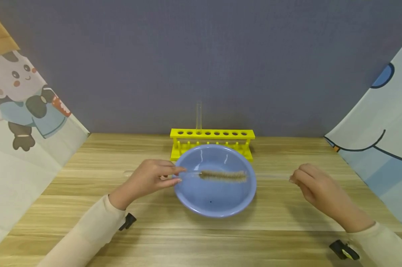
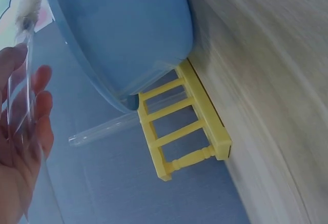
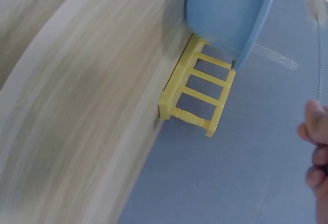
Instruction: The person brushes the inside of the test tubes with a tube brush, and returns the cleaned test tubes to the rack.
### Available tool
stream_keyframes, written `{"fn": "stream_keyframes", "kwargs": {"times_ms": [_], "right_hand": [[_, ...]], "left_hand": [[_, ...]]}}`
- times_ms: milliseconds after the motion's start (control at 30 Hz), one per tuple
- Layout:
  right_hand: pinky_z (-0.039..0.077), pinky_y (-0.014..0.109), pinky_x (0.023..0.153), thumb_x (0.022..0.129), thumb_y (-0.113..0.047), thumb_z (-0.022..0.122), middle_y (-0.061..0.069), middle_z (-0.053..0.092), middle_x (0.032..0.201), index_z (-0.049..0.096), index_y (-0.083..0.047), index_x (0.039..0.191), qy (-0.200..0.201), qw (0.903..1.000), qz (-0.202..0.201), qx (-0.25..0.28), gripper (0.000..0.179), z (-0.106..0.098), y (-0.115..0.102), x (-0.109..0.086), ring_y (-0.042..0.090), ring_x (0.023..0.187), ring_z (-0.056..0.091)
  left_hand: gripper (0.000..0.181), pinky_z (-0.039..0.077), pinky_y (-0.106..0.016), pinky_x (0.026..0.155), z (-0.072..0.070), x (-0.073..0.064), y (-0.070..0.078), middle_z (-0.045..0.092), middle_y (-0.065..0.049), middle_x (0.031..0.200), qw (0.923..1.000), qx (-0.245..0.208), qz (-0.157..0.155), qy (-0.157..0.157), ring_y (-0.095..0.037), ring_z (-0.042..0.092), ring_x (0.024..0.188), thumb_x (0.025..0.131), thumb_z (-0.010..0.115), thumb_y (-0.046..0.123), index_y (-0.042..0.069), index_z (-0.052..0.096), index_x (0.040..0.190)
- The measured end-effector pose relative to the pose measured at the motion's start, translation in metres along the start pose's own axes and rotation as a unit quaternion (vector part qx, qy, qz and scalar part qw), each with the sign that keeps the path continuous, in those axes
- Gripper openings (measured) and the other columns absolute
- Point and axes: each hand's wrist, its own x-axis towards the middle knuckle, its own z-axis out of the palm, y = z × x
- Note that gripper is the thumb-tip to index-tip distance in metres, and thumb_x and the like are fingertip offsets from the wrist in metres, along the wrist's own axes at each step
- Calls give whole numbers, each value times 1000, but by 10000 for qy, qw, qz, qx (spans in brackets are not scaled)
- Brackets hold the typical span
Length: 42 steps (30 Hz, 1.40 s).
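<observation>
My left hand [image 1: 151,178] holds a clear glass test tube [image 1: 191,174] sideways between thumb and fingers, above the left rim of a blue basin [image 1: 214,200]. At the tube's mouth is the tan bristle head of a test tube brush [image 1: 223,176], nearly all of it outside the glass. To the right, my right hand [image 1: 319,191] grips the brush's thin wire handle [image 3: 320,60] with curled fingers. The wire is barely visible in the head view. In the left wrist view, the tube [image 2: 25,96] lies across the palm with the bristles [image 2: 31,6] beyond it.
Behind the basin stands a yellow test tube rack [image 1: 212,134], partly hidden by the rim. Another clear test tube [image 1: 199,115] stands upright in it. A grey partition [image 1: 201,66] rises at the back of the wooden table [image 1: 174,241], with printed cloths at both sides.
</observation>
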Motion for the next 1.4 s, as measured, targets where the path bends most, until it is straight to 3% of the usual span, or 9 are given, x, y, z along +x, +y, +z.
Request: {"fn": "stream_keyframes", "kwargs": {"times_ms": [200, 300, 433, 600, 800, 1000, 1100, 1200, 1400], "right_hand": [[32, 11, 56, 102, -36, 33, -14, 45, 74, 51, -18, 77, -496, 9967, 256, 593, 36, -2, 3, -2, -4, 66, 35], [29, 10, 53, 101, -33, 34, -16, 45, 75, 52, -20, 79, -701, 9901, 379, 1158, 31, -4, 5, -4, -6, 63, 32], [28, 12, 49, 98, -15, 49, -15, 44, 73, 52, -22, 83, -1038, 9747, 631, 1875, 16, -7, 6, -6, -7, 60, 30], [28, 13, 44, 73, 17, 68, -12, 38, 65, 50, -24, 81, -1534, 9548, 1000, 2342, 46, -10, 5, -7, -8, 58, 27], [29, 14, 43, 78, 14, 65, -8, 34, 60, 49, -24, 79, -1943, 9305, 1271, 2832, 42, -12, 5, -6, -9, 55, 27], [30, 13, 43, 80, 13, 63, -5, 32, 57, 48, -22, 78, -2139, 9157, 1360, 3118, 38, -12, 5, -6, -9, 54, 27], [30, 13, 43, 80, 12, 63, -6, 33, 57, 47, -21, 77, -2180, 9167, 1369, 3056, 37, -9, 6, -7, -9, 55, 28], [30, 13, 42, 80, 10, 65, -8, 33, 57, 47, -20, 77, -2120, 9246, 1303, 2884, 35, -5, 5, -8, -9, 54, 28], [30, 12, 44, 83, -3, 67, -14, 38, 64, 48, -22, 77, -1680, 9561, 1021, 2173, 27, 2, 3, -8, -9, 58, 29]], "left_hand": [[31, 50, -20, 56, 2, -1, -4, 71, -1, 82, 9932, 784, 683, 514, -9, 64, 66, 72, 80, 18, 8, 74, 100], [28, 51, -22, 56, 3, -2, -4, 70, 0, 81, 9882, 1050, 908, 651, -10, 62, 66, 76, 78, 21, 10, 74, 101], [24, 52, -23, 57, 4, -2, -4, 70, 1, 81, 9822, 1300, 1083, 810, -10, 62, 65, 87, 68, 28, 12, 74, 102], [26, 53, -23, 57, 5, -1, -1, 71, 1, 82, 9729, 1644, 1289, 991, -11, 62, 64, 95, 56, 30, 12, 74, 103], [23, 52, -23, 56, 5, 2, 2, 71, 1, 82, 9577, 1962, 1617, 1345, -12, 61, 62, 96, 55, 25, 13, 74, 102], [19, 52, -25, 55, 5, 5, 3, 71, 1, 83, 9387, 2185, 2015, 1747, -12, 61, 63, 95, 56, 16, 13, 74, 101], [20, 52, -26, 57, 5, 5, 4, 71, 1, 84, 9342, 2233, 2119, 1804, -12, 61, 65, 94, 56, 11, 13, 74, 102], [20, 53, -26, 58, 5, 5, 4, 71, 1, 84, 9338, 2236, 2148, 1787, -12, 62, 66, 94, 55, 10, 13, 74, 102], [21, 52, -24, 57, 8, 3, 4, 71, 1, 82, 9440, 2105, 2009, 1554, -11, 61, 64, 95, 56, 20, 12, 74, 101]]}}
